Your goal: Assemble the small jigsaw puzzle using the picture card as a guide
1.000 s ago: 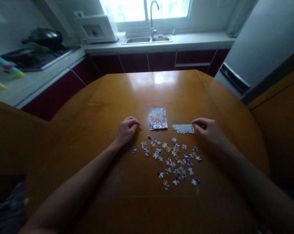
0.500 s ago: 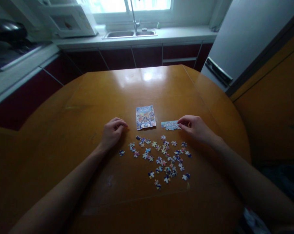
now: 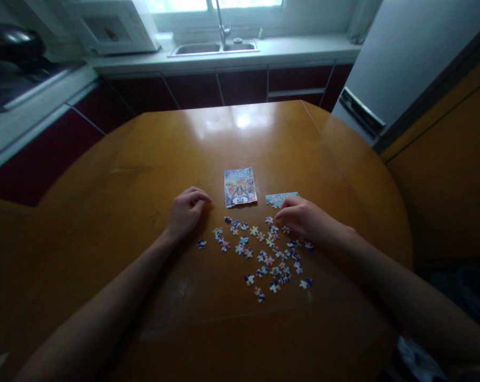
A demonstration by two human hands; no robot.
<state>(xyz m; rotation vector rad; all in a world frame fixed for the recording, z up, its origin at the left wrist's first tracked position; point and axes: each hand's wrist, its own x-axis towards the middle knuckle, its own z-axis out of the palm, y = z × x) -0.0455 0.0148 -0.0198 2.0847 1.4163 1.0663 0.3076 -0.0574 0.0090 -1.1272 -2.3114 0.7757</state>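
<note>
My left hand [image 3: 188, 212] rests on the wooden table, fingers loosely curled with nothing visible in them. To its right lies the printed picture sheet [image 3: 240, 187]. A joined strip of light-blue jigsaw pieces [image 3: 279, 198] sits right of the sheet, its lower right part hidden behind my right hand [image 3: 303, 216]. That hand's fingers are drawn together, their tips beside a loose jigsaw piece [image 3: 269, 219]. Whether anything is pinched between them is too small to make out. More loose jigsaw pieces [image 3: 262, 257] are scattered below both hands, and one lone jigsaw piece [image 3: 201, 244] lies at the left.
The wooden table [image 3: 176, 154] has rounded sides. Beyond it run a counter with a double sink [image 3: 200, 49] and a white microwave [image 3: 112, 29]. A grey fridge [image 3: 410, 58] stands at the right, a stove [image 3: 28, 79] at the far left.
My right hand has left the joined strip and moved down and left to the loose pieces. My left hand has stayed in place. The view has tilted slightly.
</note>
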